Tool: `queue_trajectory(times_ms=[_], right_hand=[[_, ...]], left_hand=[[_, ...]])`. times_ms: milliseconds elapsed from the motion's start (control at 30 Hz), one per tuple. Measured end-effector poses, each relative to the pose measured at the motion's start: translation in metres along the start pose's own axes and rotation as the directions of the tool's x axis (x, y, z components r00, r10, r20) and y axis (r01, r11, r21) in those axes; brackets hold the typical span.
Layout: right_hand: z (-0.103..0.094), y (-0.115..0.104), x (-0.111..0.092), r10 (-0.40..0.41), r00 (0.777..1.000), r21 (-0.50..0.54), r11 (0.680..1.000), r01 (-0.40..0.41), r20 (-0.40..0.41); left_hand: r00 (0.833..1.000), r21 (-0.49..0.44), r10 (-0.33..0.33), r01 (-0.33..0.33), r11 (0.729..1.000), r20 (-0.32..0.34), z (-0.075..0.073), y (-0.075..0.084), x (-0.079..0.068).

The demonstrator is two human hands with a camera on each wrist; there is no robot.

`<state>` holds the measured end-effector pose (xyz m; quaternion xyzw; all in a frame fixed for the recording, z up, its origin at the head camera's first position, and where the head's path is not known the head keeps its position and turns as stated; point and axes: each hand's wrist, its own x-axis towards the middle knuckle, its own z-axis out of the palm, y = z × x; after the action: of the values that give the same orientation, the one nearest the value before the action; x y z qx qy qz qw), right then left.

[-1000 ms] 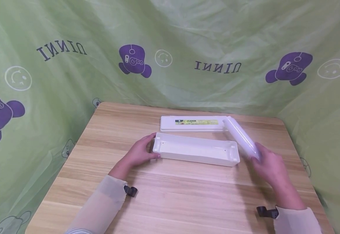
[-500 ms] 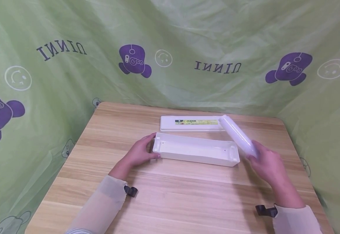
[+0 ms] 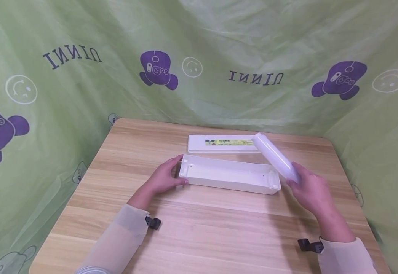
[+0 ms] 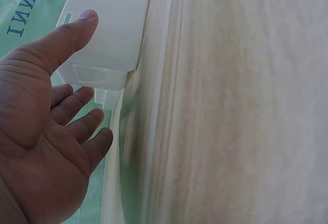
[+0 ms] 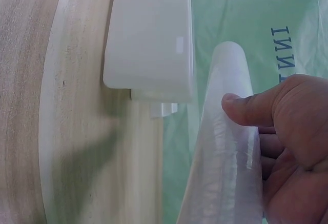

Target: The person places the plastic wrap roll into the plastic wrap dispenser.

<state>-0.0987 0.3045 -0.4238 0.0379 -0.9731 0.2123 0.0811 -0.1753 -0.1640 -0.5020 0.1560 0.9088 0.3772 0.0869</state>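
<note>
Green printed curtain (image 3: 199, 34) hangs beyond both hands and off to either side: purple cartoon figures, outlined smileys, mirrored lettering. Wood-grain table (image 3: 199, 232) under both forearms. From where I stand it's one person, both hands occupied.

Left hand (image 3: 162, 177): brackets the nearest end of a long white box (image 3: 229, 184). Thumb on the near wall, fingers going round the end toward the far side, loosely bent, a bit apart. Grip force: can't tell. Box sits on the table between the hands, open side up, its long axis running from the left hand toward the right, slightly skewed. Small dark dot near each end of its floor.

Right hand (image 3: 312, 190): pinches the near end of a shiny whitish roll (image 3: 275, 156), thumb on one side, fingers behind. Roll slants away from that hand, far end leaning toward the left-hand side, beyond the box. Right wrist cam shows a gap between roll and box.

Flat white panel (image 3: 221, 149) lies past the box, farther out than either hand, yellow-green label (image 3: 229, 142) face up. Roll's tip covers its right-hand end; contact there, can't tell.

Both beige sleeves (image 3: 123, 228) have a black bracket (image 3: 153, 223) at the cuff.
</note>
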Motion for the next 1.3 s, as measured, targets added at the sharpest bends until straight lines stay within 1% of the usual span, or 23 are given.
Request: queue_trajectory(times_ms=[300, 633, 767, 1300], right_hand=[[0.001, -0.006, 0.001, -0.014, 1.0, -0.008, 1.0, 0.014, 0.001], [0.002, -0.014, 0.001, -0.042, 0.999, 0.019, 0.999, 0.042, -0.01], [0.003, -0.016, 0.002, -0.047, 0.999, 0.021, 0.999, 0.047, -0.001], [0.006, -0.025, 0.005, -0.098, 0.995, 0.029, 0.995, 0.098, -0.018]], left_hand=[[1.0, 0.008, -0.001, 0.001, 1.0, -0.001, 0.0, 0.0, 0.0], [1.0, 0.006, -0.001, 0.001, 1.0, -0.004, 0.0, 0.001, 0.0], [1.0, 0.005, 0.001, -0.001, 1.0, -0.005, 0.0, 0.001, 0.0], [1.0, 0.002, -0.003, 0.003, 1.0, -0.001, -0.001, 0.001, -0.001]])
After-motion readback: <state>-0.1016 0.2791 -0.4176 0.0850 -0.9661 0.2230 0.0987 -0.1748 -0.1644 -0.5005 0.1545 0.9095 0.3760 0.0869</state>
